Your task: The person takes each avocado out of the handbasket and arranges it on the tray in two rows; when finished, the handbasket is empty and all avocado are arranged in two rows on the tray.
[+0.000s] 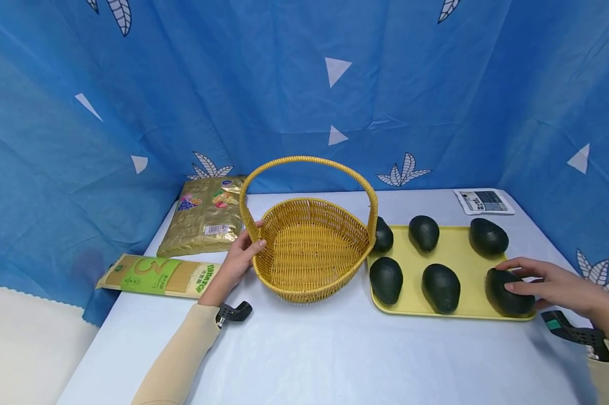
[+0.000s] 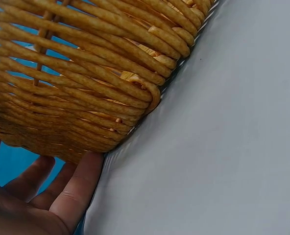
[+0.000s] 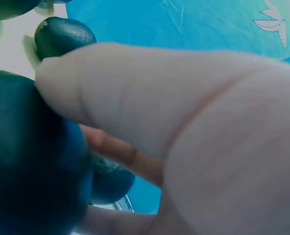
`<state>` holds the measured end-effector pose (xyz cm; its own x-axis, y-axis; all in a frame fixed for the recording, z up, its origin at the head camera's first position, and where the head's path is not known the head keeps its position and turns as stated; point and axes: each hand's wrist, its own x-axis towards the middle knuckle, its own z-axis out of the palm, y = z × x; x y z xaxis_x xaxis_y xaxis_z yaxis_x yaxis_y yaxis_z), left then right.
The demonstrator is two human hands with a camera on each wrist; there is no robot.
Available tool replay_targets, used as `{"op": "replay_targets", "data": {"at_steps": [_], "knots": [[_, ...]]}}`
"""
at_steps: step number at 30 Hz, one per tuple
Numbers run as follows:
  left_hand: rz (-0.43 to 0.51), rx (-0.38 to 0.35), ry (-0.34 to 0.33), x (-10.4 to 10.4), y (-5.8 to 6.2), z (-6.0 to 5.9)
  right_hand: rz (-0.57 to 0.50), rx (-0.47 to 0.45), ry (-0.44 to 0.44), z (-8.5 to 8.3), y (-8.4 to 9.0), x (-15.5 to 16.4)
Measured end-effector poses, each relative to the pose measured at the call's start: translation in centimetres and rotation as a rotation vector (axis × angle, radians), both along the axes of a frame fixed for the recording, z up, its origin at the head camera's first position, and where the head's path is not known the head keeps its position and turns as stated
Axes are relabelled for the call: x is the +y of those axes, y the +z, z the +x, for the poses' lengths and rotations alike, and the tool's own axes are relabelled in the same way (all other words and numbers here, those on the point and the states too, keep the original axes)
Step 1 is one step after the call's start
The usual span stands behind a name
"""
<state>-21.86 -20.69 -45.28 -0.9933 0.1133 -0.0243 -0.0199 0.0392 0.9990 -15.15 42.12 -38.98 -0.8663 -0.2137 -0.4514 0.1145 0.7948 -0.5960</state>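
Observation:
A yellow wicker basket with a tall arched handle stands mid-table. My left hand grips its left side at the foot of the handle, thumb at the rim. In the left wrist view, the fingers lie against the woven wall. On the right is a yellow tray with several dark avocados on it. My right hand holds the avocado at the tray's front right corner, thumb and fingers around it. In the right wrist view, the thumb presses on that avocado.
A gold food bag lies at the back left, with a flat noodle packet in front of it. A small white pouch is behind the tray. Blue curtain hangs behind the table and along both sides.

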Motion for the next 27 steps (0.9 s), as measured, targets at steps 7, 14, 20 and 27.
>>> {"op": "replay_targets", "data": {"at_steps": [7, 14, 20, 27], "knots": [[-0.009, -0.009, 0.0, 0.04, 0.08, 0.0, 0.021, 0.013, -0.007, 0.12, 0.12, -0.18], [-0.018, -0.013, 0.011, 0.05, 0.32, 0.15, 0.046, 0.019, -0.019, 0.03, 0.55, -0.3], [-0.016, 0.003, 0.01, 0.03, 0.39, 0.02, 0.07, 0.028, -0.037, 0.02, 0.36, 0.17], [-0.02, -0.035, 0.001, 0.14, 0.27, 0.21, 0.082, -0.001, -0.031, -0.01, -0.29, 0.52]]}}
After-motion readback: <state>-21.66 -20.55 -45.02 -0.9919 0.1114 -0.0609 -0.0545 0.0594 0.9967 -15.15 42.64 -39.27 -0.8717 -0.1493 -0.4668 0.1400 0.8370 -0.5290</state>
